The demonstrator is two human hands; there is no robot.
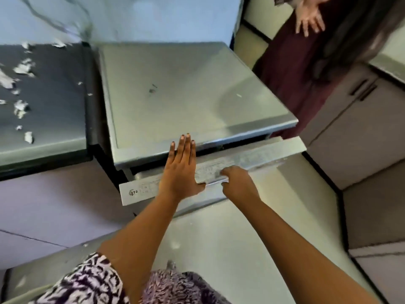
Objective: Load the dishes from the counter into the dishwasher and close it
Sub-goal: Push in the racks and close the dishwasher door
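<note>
A silver dishwasher (192,88) stands below me, its flat top bare. Its door (263,152) is tilted a little way out, leaving a dark gap under the top's front lip. The control strip with printed symbols runs along the door's upper edge. My left hand (180,170) lies flat with straight fingers on that strip, fingertips reaching the top's front lip. My right hand (237,183) has its fingers curled under the door's handle recess, gripping it. No dishes show in view.
A dark appliance (43,95) with peeling white scraps on top stands to the left. Another person (306,51) in a dark red garment stands at the back right, one hand spread. Grey cabinets (355,128) are on the right. Pale floor tiles lie below.
</note>
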